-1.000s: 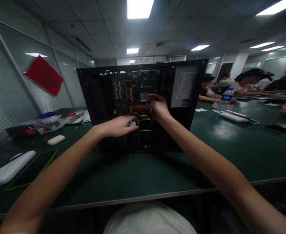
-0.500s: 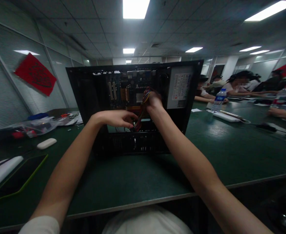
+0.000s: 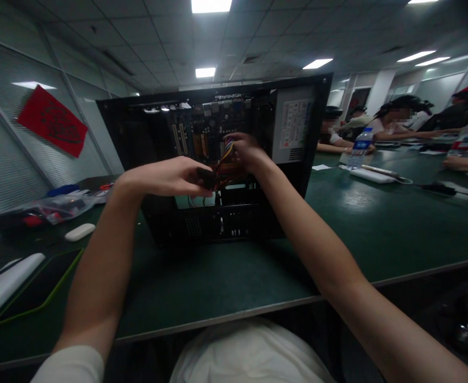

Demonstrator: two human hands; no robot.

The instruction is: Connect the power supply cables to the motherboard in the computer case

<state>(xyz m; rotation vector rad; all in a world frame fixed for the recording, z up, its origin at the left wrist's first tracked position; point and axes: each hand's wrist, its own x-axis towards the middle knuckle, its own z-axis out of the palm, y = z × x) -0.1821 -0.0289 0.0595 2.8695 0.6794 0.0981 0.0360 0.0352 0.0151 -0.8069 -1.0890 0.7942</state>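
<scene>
A black computer case (image 3: 170, 226) stands on the green table with its side off, turned toward me. Inside are a motherboard (image 3: 218, 125) and, at the upper right, a grey power supply (image 3: 293, 122) with a white label. My left hand (image 3: 178, 175) pinches a dark cable connector (image 3: 205, 178) in front of the case's middle. My right hand (image 3: 247, 151) is closed around a bundle of coloured power cables (image 3: 226, 151) that runs down toward that connector. The fingertips of the right hand are partly hidden and blurred.
On the left of the table (image 3: 202, 287) lie a white case (image 3: 80, 232), a green-edged black pad (image 3: 40, 290), a long white object (image 3: 10, 284) and a plastic bag (image 3: 54, 210). To the right stand a water bottle (image 3: 360, 149) and a white device (image 3: 371, 175). Other people sit beyond.
My left hand has risen and now holds the dark connector, where before it reached at the lower cables. My right hand has shifted slightly left with the cable bundle. The view has tilted a little.
</scene>
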